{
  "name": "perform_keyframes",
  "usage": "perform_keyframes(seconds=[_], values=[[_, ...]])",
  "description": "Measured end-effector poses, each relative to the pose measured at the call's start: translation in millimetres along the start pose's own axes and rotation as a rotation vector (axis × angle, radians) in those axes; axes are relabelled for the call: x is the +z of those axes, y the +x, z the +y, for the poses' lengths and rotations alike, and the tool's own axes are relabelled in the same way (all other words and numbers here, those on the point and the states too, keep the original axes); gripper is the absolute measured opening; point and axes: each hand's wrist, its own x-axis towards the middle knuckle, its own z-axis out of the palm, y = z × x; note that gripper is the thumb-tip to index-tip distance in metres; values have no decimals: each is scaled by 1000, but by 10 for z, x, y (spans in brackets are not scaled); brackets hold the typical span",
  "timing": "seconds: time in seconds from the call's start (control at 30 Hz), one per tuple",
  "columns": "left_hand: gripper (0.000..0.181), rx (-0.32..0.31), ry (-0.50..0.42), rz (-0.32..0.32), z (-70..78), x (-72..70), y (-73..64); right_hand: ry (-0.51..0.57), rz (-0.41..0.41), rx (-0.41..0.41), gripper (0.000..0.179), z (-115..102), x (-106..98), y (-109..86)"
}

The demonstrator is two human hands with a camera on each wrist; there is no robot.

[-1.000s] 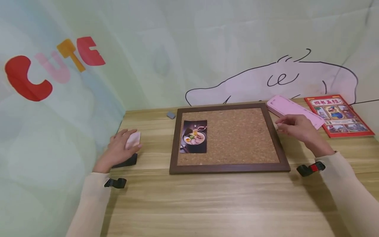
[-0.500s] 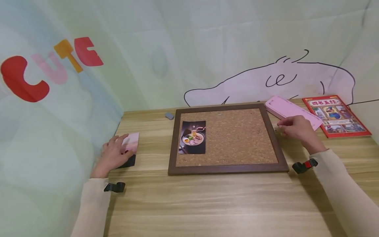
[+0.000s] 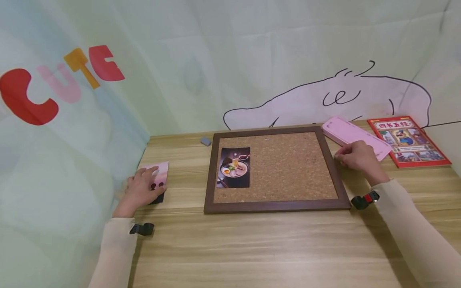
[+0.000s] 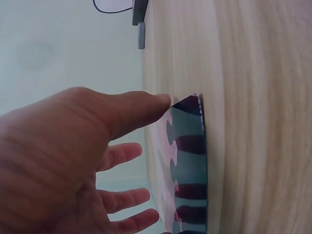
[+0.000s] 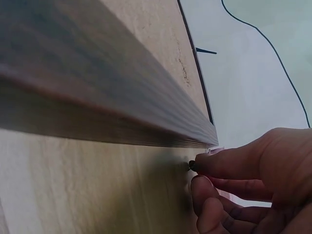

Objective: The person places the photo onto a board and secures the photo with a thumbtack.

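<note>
My left hand [image 3: 138, 190] lies over a pink photo card [image 3: 163, 170] with dark silhouettes along its lower part, at the table's left side. Its fingers are spread and partly cover the card. In the left wrist view the thumb [image 4: 141, 109] meets a lifted corner of it. Just beyond the right edge of the corkboard [image 3: 288, 168], my right hand [image 3: 358, 158] pinches a small dark pin [image 5: 191, 165] between thumb and forefinger, low over the table. A ramen photo [image 3: 235, 168] is on the board's left part, with a small round tack near its top.
Behind the right hand a pink box [image 3: 354, 134] lies slanted by the board's corner. A red book [image 3: 408, 142] is farther right. One small grey block [image 3: 205, 141] sits left of the board. Printed cloth walls border the table at back and left.
The left hand has shifted slightly off the card, which shows more of its pink face and silhouettes. The right hand has come down a little beside the board, its fingers drawn together.
</note>
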Motion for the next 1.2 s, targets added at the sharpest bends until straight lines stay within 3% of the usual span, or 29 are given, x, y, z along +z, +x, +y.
perform_keyframes(seconds=[0.27,0.57,0.77,1.0,1.2], values=[[78,-18,-13,-6,-33,24,-10,-11,1,10,25,-12,19,-7],[85,-82,-5,-19,-50,28,-10,20,5,10,26,-2,28,-11],[87,-89,17,34,-64,37,3,42,-4,38,28,2,37,-39],[95,-139,24,84,-39,33,3,69,31,-5,28,0,58,-85],[80,-138,-21,113,-75,57,6,100,66,-48,23,-8,85,-110]])
